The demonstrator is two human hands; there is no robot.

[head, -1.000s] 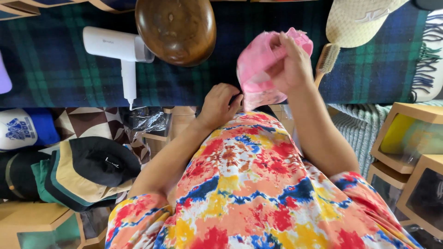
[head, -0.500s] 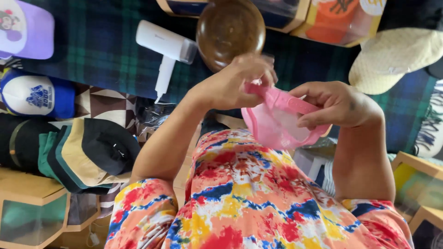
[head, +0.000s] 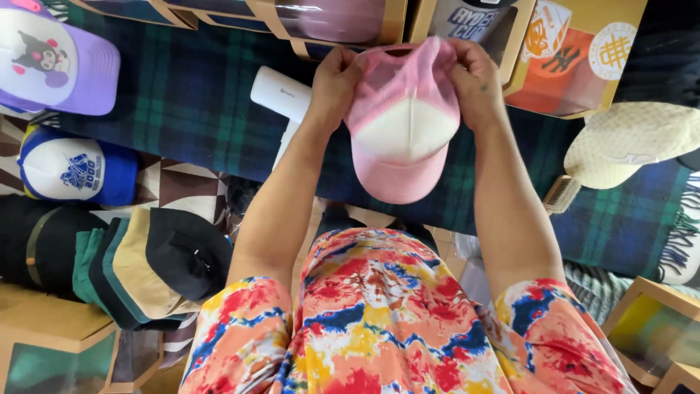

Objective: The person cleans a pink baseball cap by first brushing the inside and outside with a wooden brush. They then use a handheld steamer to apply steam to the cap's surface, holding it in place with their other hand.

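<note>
Pink-and-white mesh trucker cap is up between both your hands, over the plaid blanket. Left hand & right hand pinch the back mesh w/ closed fingers, brim toward you. White dryer lies just left of grip. Looks mid-way: cap held open, not yet set down.
</note>
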